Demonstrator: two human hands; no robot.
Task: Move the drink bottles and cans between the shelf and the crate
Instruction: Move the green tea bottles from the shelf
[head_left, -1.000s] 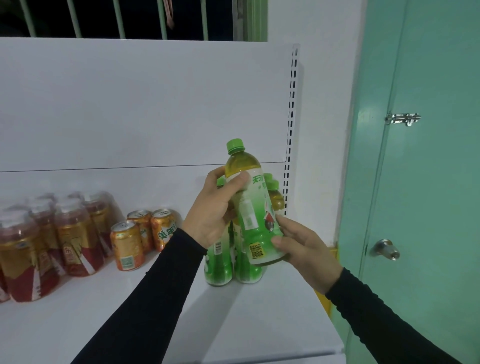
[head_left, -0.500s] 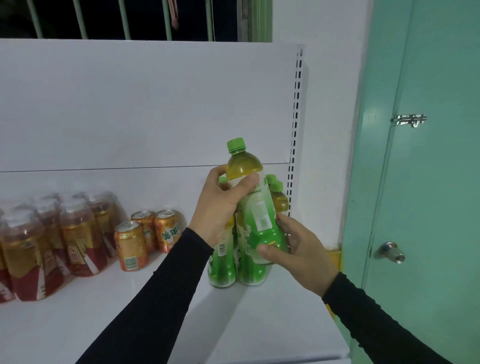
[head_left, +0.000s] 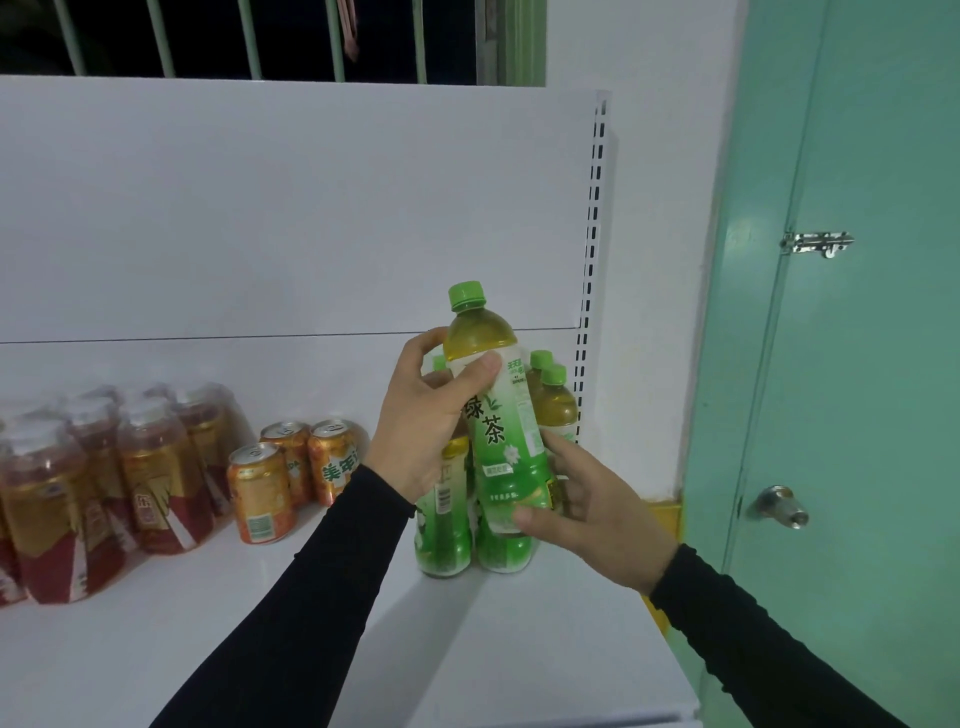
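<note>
The green tea bottle (head_left: 506, 441) has turned in both hands, so its label now faces the person; it seems a check before placing. The left hand (head_left: 426, 415) grips its shoulder, the right hand (head_left: 587, 504) its base. It hangs above the shelf (head_left: 519, 649), before other bottles, almost upright, cap up and tilted slightly left.

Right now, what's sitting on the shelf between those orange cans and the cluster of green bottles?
In the head view, only the person's left hand and sleeve cross between the orange cans and the standing green bottles; the white shelf there is bare.
</note>
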